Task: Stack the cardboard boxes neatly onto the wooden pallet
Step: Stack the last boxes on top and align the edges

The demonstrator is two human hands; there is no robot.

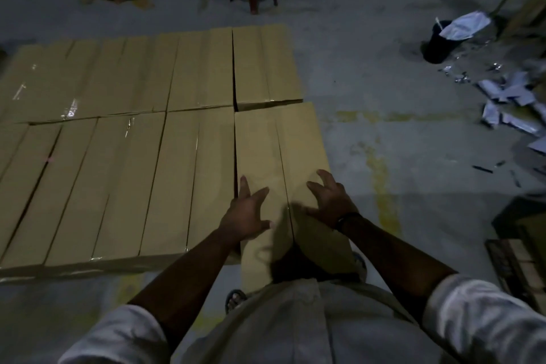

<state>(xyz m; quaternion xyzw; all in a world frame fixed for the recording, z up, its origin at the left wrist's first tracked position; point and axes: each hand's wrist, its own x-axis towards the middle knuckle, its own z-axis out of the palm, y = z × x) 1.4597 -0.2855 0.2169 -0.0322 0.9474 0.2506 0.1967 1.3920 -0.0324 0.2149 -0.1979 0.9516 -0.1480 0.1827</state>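
brown rectangular cardboard box (280, 154) is lying beside matching boxes (118, 162); left hand (246, 216) and right hand (329, 201) are resting on it, fingers spread.

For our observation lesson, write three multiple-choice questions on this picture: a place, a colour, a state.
1. The left hand and right hand are on: A the far-left box; B the near right-end box; C a trolley.
2. The bucket is: A black; B yellow; C white.
3. The hands' fingers are: A clenched; B spread open; C curled round tape.
Answers: 1 B, both lie on that box's top; 2 A, its wall is black; 3 B, the fingers show apart.
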